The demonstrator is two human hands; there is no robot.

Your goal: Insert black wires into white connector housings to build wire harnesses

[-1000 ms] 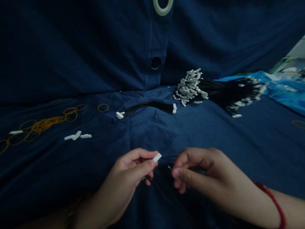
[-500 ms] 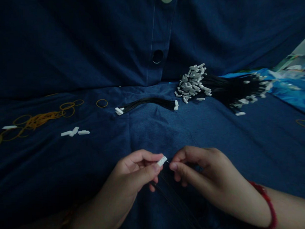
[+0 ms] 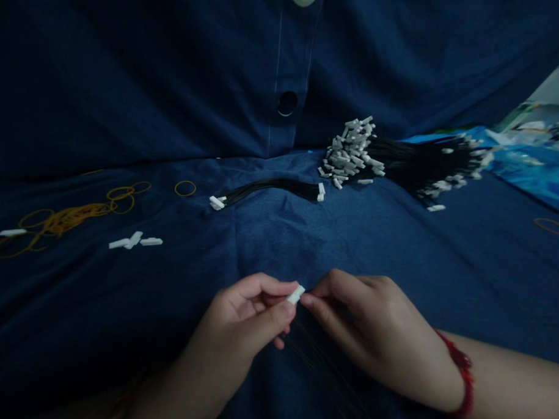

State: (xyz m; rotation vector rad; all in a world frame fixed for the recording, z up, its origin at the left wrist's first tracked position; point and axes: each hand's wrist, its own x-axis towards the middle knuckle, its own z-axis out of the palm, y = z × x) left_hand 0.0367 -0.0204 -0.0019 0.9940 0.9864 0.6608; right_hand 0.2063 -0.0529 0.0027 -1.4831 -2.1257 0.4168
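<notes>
dim overall, deeply shadowed corners

Dim light. Dark navy hanging fabric (image 3: 165,79) behind, pale round ring (image 3: 305,1) at top; creased navy cloth (image 3: 271,240) below.

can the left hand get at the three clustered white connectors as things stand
Probably not: the left hand pinches another connector, though only blue cloth shows between it and the cluster.

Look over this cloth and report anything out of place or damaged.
Two strays look mildly odd: a white connector lies by the heaped bands, apart from the three loose connectors, and one band sits alone at the far right, away from that heap. No damage or spill is evident, though the view is dim.
</notes>
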